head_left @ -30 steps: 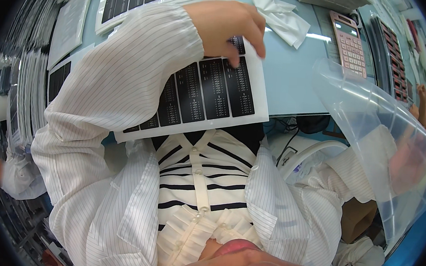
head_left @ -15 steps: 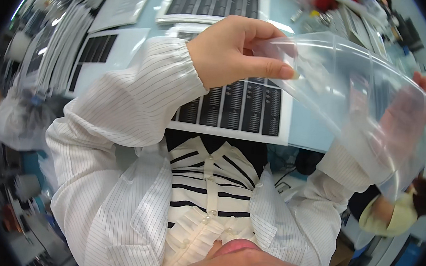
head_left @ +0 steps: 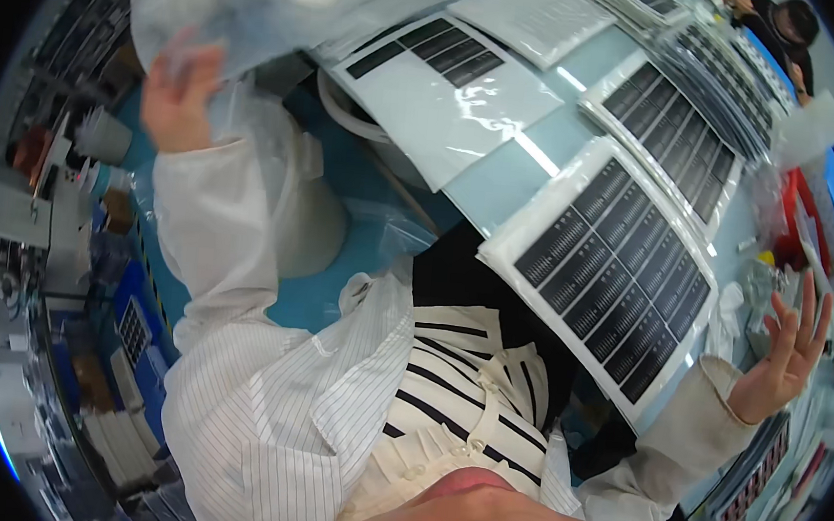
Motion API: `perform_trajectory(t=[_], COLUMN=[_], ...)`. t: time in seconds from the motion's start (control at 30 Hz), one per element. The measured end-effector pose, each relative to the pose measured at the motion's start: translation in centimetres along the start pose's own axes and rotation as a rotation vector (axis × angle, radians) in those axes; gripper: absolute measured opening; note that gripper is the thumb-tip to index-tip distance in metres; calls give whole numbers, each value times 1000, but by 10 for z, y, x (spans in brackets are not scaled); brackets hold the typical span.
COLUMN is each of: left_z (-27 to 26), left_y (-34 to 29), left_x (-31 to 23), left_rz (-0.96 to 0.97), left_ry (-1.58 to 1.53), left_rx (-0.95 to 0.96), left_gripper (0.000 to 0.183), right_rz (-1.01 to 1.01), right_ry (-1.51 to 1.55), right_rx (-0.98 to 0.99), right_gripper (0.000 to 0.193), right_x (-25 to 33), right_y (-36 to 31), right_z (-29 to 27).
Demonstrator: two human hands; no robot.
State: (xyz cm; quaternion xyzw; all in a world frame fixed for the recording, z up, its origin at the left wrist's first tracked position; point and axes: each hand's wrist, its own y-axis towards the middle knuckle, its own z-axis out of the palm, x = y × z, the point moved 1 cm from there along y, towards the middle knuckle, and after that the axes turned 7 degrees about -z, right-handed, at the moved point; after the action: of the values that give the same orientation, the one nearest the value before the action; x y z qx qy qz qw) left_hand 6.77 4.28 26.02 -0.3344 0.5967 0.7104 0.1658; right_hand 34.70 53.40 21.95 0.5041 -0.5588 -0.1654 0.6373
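In the head view, the left hand (head_left: 180,95) is raised at the left side, away from the surface (head_left: 486,195). It is at the lower left end of a transparent plastic film (head_left: 329,4), which extends across the top toward the middle. Both are blurred by motion, so it is not possible to say whether the grip of this hand has hold of the film or only touches it.

The right hand (head_left: 779,363) is at the right side, with fingers extended and well spread. Its grip is loose and has nothing in it. Near it there are a crumpled white piece (head_left: 727,309) and a red item (head_left: 800,220).

Between the two hands, the near stack of black-panelled label sheets (head_left: 617,276) lies on the surface, at the edge closest to the body, and neither hand touches it. A second stack of label sheets (head_left: 670,133) lies just behind it. To the left is a glossy white sheet (head_left: 501,120) with fewer black panels, and behind this sheet there is a white flat package (head_left: 534,20).

Below the left hand, a white round bin (head_left: 310,223) stands on the blue floor (head_left: 368,257). A co-worker (head_left: 791,55) is visible at the upper right.
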Motion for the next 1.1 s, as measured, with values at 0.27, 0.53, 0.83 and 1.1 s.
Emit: perform_trajectory(t=[0.27,0.53,0.83,1.1], left_z=[-139,-204,11,227], left_y=[-3,-72,-42,-90], left_x=[97,232,112,31], left_rz=[78,-108,-144,294], left_ry=[1140,1453,905,229], left_rx=[-651,66,-119,920], left_gripper=[31,52,28,21], right_rz=[137,240,550,814], right_ry=[-74,-164,-240,-84], right_rx=[99,206,356,533], right_gripper=[43,43,31,30], right_x=[-28,-40,-88,-97], right_y=[29,32,9,-44], right_z=[11,13,-36,-55])
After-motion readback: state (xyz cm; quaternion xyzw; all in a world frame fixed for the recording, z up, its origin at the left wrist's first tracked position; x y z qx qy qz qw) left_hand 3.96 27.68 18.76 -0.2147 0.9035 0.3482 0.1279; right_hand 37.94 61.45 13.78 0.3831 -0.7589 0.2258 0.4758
